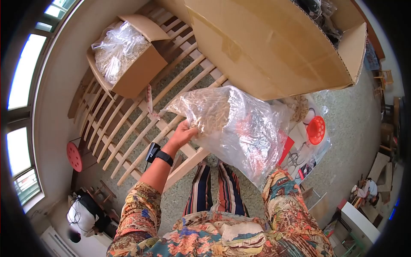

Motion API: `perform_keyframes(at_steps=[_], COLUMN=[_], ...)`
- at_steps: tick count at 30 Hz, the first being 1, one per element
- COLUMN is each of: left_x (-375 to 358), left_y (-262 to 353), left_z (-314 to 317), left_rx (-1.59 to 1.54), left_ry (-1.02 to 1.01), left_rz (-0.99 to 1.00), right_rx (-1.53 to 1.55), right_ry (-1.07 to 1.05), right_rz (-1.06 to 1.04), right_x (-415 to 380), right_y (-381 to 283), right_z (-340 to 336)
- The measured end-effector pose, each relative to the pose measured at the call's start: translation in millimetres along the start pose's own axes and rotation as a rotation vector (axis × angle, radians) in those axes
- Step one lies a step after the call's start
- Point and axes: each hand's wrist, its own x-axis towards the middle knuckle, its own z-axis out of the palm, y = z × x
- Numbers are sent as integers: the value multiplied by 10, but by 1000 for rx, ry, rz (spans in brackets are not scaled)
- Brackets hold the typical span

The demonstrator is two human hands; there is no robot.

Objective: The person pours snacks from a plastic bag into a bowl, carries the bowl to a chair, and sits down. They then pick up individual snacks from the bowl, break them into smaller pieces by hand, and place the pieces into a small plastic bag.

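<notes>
A large clear plastic bag (pixel 248 132) is stretched out in front of me, with light brown, straw-like pieces (pixel 209 113) showing in its left part. My left hand (pixel 185 134) is closed on the near left edge of the bag, its fingers bunching the film. A black band with a small device (pixel 160 156) sits on the left wrist. My right sleeve (pixel 280 188) reaches up to the bag's lower right side, and the right hand is hidden behind shiny film. Under and left of the bag lies a slatted wooden frame (pixel 150 124).
An open cardboard box (pixel 139 75) filled with similar pieces and plastic rests on the slats. A big carton (pixel 265 47) stands at the back. To the right are a red basket (pixel 316 129) and a low table of small things. A red stool (pixel 74 157) and a person (pixel 83 216) are at left.
</notes>
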Motion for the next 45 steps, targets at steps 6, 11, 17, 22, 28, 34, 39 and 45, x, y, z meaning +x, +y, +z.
perform_keyframes(at_steps=[6, 11, 17, 22, 28, 34, 39, 45], left_x=[6, 18, 119, 93, -76, -171, 131, 341], left_y=[-273, -288, -246, -160, -353, -479, -488, -484], left_z=[-236, -309, -105, -218, -586, -724, -1017, -964], left_rx=[-1, 55, 194, -85, 277, 61, -180, -141], left_ry=[114, 194, 168, 78, 73, 645, 829, 707], left_rz=[-14, -45, 172, -128, -119, 50, -197, -103], right_rx=[45, 82, 119, 130, 141, 145, 155, 179], right_ry=[-33, -74, -87, -112, -152, -155, -150, -142], right_rz=[-23, -42, -57, -62, -67, -55, -61, -84], right_x=[67, 95, 149, 154, 132, 96, 48, 41], right_y=[206, 474, 711, 794, 894, 937, 938, 1039], right_z=[140, 378, 584, 633, 865, 1050, 1096, 1096])
